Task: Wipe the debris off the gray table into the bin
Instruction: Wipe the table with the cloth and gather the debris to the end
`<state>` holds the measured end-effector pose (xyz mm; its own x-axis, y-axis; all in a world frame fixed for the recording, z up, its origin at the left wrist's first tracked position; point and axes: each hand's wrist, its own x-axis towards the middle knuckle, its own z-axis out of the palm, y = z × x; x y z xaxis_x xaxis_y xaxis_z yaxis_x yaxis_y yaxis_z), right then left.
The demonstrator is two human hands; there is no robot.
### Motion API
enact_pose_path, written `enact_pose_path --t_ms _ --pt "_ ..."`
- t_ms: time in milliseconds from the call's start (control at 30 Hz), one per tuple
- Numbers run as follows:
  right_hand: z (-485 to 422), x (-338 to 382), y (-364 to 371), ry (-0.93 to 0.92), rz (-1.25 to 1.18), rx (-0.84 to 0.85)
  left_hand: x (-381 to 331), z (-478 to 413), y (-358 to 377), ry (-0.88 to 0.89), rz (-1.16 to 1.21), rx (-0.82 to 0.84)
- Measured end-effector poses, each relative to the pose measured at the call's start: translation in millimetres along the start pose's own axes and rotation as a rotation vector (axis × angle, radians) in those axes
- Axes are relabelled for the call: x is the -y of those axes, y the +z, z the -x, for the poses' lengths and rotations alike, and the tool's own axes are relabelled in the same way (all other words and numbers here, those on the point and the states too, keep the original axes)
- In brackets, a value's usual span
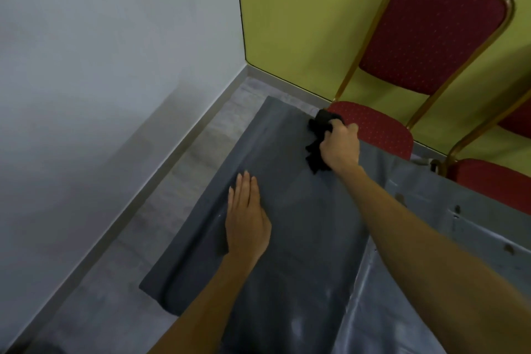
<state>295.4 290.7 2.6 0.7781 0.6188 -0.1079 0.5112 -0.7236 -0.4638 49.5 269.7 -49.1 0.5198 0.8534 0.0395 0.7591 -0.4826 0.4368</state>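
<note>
gray table spans centre | left hand flat, fingers spread, pressed on it | right hand at 1 o'clock, fist bunching black cloth at far edge | 2 red chairs beyond

Cloth on table, chair behind it.

Function-room corner; padded red banquet chairs against yellow-green wall; gray covered table

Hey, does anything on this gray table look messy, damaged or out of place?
Yes. Brown debris specks dot the lighter gray table at right, unwiped. The dark cover ripples along its left edge. No bin is visible. The right hand grips a black cloth.
</note>
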Motion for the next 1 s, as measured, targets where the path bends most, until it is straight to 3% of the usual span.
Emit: enact_pose_path --t_ms 100,233,400,600,700,833,1000 --pt "12.0 37.9 12.2 -0.154 -0.118 0.04 -11.0 -11.4 5.9 0.02 -0.009 -0.01" --pt "46.0 77.2 48.4 -0.393 -0.136 0.292 -6.9 -13.5 14.1 0.009 -0.069 0.026" --pt "21.5 69.2 48.6 -0.317 -0.051 0.145 -7.8 -11.9 12.3 0.033 -0.094 0.034" --pt "-41.7 41.5 14.4 0.074 -0.098 0.015 -11.1 -9.9 10.5 0.015 -0.098 0.03" --pt "-16.3 47.7 19.1 -0.053 -0.132 0.013 -10.2 -11.3 14.7 0.014 -0.088 0.032" --pt "30.7 61.2 50.5 -0.35 0.121 0.158 -7.3 -9.5 16.4 0.042 -0.093 0.042" --pt "16.0 26.4 25.9 -0.238 0.246 0.09 -7.3 -12.0 12.9 0.042 -0.068 0.024"
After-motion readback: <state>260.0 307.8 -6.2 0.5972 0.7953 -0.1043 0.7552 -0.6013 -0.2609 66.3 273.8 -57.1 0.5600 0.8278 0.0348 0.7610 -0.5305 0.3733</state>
